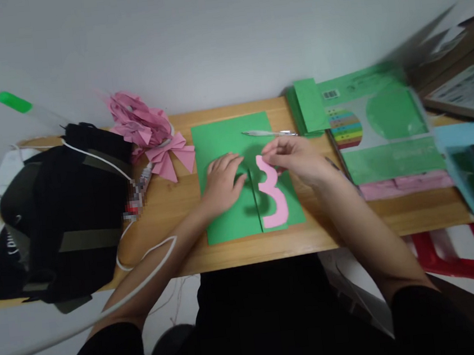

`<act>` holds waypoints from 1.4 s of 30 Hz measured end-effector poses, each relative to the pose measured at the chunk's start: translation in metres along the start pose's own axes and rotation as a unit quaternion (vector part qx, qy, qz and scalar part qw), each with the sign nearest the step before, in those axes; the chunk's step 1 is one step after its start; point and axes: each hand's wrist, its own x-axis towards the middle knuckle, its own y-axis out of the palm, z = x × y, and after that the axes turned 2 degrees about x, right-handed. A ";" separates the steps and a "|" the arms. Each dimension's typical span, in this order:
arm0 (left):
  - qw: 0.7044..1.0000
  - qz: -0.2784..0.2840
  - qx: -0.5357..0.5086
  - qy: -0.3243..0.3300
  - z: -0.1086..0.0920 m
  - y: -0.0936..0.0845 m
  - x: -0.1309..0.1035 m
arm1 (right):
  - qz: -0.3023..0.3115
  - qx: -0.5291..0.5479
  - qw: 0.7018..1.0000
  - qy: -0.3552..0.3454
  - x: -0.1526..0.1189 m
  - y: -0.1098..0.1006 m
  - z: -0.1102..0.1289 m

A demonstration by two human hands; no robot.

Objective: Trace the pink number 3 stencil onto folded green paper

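A pink paper cutout shaped like a 3 hangs from my right hand, pinched at its top end between thumb and fingers. Beneath it lies green paper on the table, with a slit or edge running up from the near side. My left hand rests on that paper, fingers stretched out and nothing in them. Across the paper's far right part lies a clear pen, just beyond my right hand.
Pink folded-paper pieces and a black bag are on the left. On the right are folded green strips, a green paper pack and a cardboard box. A white cable crosses near my left forearm.
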 end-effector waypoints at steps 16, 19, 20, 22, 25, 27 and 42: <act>0.998 -0.024 -0.007 0.055 0.008 0.005 -0.009 | 0.033 -0.065 0.997 -0.026 0.008 -0.005 -0.023; 0.997 -0.029 -0.029 0.060 0.008 0.003 -0.008 | 0.016 -0.077 0.997 -0.016 0.005 -0.015 -0.019; 0.997 -0.029 -0.041 0.060 0.007 0.002 -0.008 | 0.014 -0.093 0.995 -0.008 0.004 -0.020 -0.017; 0.997 -0.022 -0.070 0.037 0.003 -0.001 -0.005 | 0.008 -0.146 0.989 0.005 0.000 -0.031 -0.012; 0.993 0.011 -0.103 -0.062 -0.007 -0.006 0.002 | -0.032 -0.237 0.971 -0.015 -0.004 -0.042 -0.007; 0.986 0.035 -0.106 -0.126 -0.015 -0.009 0.009 | -0.077 -0.302 0.949 -0.055 -0.006 -0.043 -0.005; 0.991 0.055 -0.064 -0.106 -0.045 -0.004 0.020 | -0.028 -0.400 0.915 -0.046 -0.016 -0.027 -0.006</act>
